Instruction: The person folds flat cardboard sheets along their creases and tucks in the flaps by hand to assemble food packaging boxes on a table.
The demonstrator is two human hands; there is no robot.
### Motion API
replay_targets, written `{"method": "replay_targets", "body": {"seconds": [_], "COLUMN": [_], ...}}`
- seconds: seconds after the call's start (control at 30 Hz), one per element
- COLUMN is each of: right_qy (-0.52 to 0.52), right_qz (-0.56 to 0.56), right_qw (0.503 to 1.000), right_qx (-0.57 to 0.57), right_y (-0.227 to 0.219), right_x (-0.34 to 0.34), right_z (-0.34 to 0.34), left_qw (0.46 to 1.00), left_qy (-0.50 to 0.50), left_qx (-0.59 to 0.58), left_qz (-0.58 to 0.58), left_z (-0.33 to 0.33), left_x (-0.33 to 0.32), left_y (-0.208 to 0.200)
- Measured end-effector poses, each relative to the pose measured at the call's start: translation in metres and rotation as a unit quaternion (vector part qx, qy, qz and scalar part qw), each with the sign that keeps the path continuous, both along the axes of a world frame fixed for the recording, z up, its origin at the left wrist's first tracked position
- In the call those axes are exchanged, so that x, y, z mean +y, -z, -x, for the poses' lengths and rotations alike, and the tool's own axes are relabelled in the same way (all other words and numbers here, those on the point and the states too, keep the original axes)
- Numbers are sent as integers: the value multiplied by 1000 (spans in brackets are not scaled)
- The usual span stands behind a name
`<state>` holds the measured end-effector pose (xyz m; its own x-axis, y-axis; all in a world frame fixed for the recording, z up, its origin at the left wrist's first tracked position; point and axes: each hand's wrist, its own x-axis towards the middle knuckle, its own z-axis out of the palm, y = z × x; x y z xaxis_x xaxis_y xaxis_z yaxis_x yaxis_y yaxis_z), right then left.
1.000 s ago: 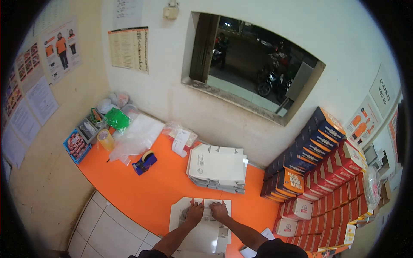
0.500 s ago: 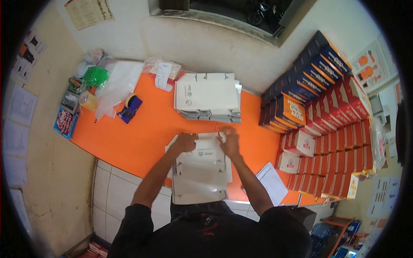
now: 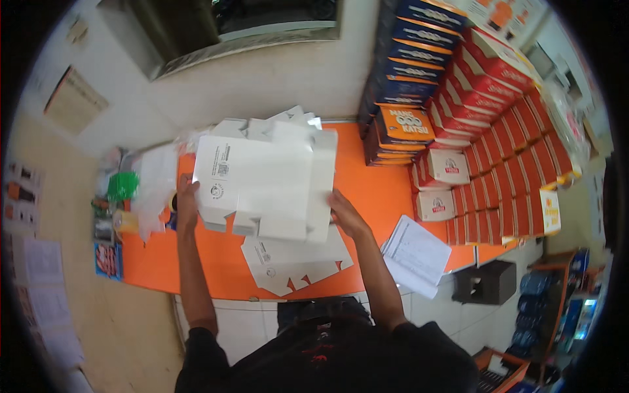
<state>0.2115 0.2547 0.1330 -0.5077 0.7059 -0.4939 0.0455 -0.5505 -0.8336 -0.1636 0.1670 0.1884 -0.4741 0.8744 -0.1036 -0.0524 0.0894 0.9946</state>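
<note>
A flat, unfolded white box blank (image 3: pixel 275 177) with small dark print near its left end is held up over the table. I cannot tell whether it is one sheet or several together. My left hand (image 3: pixel 188 190) grips its left edge. On its right edge is my right hand (image 3: pixel 344 213), with the fingers partly hidden behind the cardboard. Below it, a second white box blank (image 3: pixel 288 262) with notched flaps lies at the table's front edge. More white blanks (image 3: pixel 298 116) show behind the held one, mostly covered by it.
The orange table (image 3: pixel 262 288) bears an open notebook (image 3: pixel 413 252) at right. Blue-and-orange boxes (image 3: pixel 419 65) and red boxes (image 3: pixel 504 137) are stacked along the right. At left are a green packet (image 3: pixel 122 187), plastic bags (image 3: pixel 154 173) and a tape roll (image 3: pixel 126 221).
The box blank in my hands has risen from the near edge and moved forward and left, now turned sideways. My hands have spread to its two sides. The view has swung round.
</note>
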Motion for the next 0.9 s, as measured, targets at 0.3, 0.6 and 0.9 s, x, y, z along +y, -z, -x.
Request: {"method": "replay_targets", "body": {"seconds": [0.3, 0.6, 0.9], "right_qy": [68, 173, 406], "right_qz": [-341, -5, -46], "right_qw": [863, 973, 912], "right_qx": [-366, -150, 23], "right_y": [81, 94, 125], "right_x": [173, 26, 92], "right_z": [-4, -94, -128], "left_qw": [960, 963, 981], "left_qy": [-7, -90, 70], "left_qx": [99, -19, 173], "left_qz": [264, 252, -59], "left_z": [-14, -84, -192], "left_x": [65, -15, 139], "left_y": [101, 147, -55]}}
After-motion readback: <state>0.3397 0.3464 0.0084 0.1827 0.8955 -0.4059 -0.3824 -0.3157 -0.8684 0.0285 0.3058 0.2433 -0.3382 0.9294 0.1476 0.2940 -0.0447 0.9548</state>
